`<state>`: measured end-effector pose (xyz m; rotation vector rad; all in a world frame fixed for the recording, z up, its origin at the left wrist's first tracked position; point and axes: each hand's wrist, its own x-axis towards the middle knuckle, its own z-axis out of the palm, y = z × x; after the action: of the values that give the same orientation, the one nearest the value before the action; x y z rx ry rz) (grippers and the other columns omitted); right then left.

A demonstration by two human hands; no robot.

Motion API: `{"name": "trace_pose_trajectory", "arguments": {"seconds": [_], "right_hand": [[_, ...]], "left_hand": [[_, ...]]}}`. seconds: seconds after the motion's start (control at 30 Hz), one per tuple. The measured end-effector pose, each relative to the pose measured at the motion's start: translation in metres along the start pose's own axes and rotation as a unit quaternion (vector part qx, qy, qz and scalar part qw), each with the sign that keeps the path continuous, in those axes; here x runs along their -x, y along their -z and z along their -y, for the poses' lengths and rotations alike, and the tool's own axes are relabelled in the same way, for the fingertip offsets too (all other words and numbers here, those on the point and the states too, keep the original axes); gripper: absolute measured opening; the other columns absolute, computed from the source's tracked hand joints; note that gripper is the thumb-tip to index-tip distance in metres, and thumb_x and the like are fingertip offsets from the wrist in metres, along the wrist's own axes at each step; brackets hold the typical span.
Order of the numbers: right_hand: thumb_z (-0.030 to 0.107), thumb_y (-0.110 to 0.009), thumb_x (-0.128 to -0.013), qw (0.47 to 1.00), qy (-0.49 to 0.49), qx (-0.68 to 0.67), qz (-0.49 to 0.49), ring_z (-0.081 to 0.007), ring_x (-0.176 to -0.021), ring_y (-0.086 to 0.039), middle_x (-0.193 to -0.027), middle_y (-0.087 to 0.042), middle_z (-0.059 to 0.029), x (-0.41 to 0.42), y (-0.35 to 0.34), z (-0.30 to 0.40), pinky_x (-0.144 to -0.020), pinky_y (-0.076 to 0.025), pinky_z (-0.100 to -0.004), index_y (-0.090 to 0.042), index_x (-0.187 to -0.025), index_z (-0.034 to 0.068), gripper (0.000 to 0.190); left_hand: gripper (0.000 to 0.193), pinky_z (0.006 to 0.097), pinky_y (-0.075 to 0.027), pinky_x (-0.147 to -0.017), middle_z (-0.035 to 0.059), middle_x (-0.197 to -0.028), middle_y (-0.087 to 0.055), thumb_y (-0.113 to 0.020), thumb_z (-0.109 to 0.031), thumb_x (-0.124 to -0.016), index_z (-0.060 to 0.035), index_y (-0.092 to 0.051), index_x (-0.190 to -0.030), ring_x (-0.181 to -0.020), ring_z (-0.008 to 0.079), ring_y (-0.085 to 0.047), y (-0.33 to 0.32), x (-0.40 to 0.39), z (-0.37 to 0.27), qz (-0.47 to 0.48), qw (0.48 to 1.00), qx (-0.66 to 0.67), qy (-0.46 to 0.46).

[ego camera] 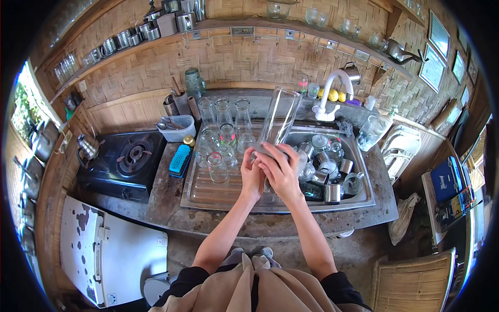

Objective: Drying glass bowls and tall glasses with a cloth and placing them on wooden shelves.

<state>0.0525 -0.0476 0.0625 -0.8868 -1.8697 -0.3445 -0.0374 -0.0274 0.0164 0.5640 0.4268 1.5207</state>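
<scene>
A tall clear cylindrical glass (280, 117) leans up and to the right over the sink, its lower end between my two hands. My left hand (252, 174) grips that end from the left. Across it lies my right hand (284, 171), with its fingers bent over a grey pad (259, 147) pressed to the glass. Whether the pad is sponge or cloth is hard to tell, since fingers cover most of it. Several glasses and glass mugs (217, 167) stand on the ribbed metal drainboard (202, 191) to the left. Metal cups and glass mugs (328, 167) fill the sink basin (366, 195) at right.
A white faucet (325, 97) rises behind the basin. Left of the drainboard are a blue brush (179, 160), a plastic tub of spoons (177, 128) and a black gas stove (122, 163). A plastic bag (372, 130) rests at the counter's right end. Shelves (234, 24) hold cups above.
</scene>
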Motion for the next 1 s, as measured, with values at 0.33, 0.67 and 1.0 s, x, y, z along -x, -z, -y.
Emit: {"name": "trace_pose_trajectory", "arguments": {"seconds": [0.33, 0.67, 1.0], "right_hand": [[0.011, -0.048, -0.087, 0.898, -0.287, -0.267, -0.202, -0.0232, -0.107, -0.041, -0.113, -0.043, -0.0115, 0.019, -0.025, -0.014, -0.094, -0.029, -0.0331, -0.045, -0.112, 0.005, 0.026], [0.026, -0.041, -0.092, 0.682, -0.511, -0.503, -0.145, -0.0130, -0.104, -0.045, -0.114, -0.051, -0.0044, -0.010, 0.005, -0.046, -0.091, -0.034, -0.0267, -0.047, -0.119, 0.005, 0.035], [0.035, -0.068, -0.072, 0.676, -0.436, -0.573, 0.159, -0.0180, -0.114, -0.041, -0.121, -0.046, -0.0110, 0.011, 0.002, -0.055, -0.098, -0.030, -0.0310, -0.024, -0.132, 0.002, 0.081]], "left_hand": [[0.051, 0.0338, -0.045, -0.089, 0.0079, -0.118, -0.048, -0.047, -0.034, -0.085, -0.0146, -0.031, -0.130, -0.106, 0.0216, -0.051, 0.005, 0.004, -0.004, 0.055, 0.989, 0.060, 0.120], [0.050, 0.0284, -0.052, -0.079, 0.0138, -0.111, -0.050, -0.037, -0.040, -0.088, -0.0130, -0.034, -0.131, -0.091, 0.0246, -0.057, 0.032, 0.005, -0.007, 0.077, 0.978, 0.069, 0.180], [0.047, 0.0269, -0.052, -0.082, 0.0144, -0.115, -0.048, -0.038, -0.039, -0.090, -0.0124, -0.035, -0.129, -0.096, 0.0235, -0.055, 0.043, 0.001, 0.007, 0.049, 0.958, 0.147, 0.241]]}}
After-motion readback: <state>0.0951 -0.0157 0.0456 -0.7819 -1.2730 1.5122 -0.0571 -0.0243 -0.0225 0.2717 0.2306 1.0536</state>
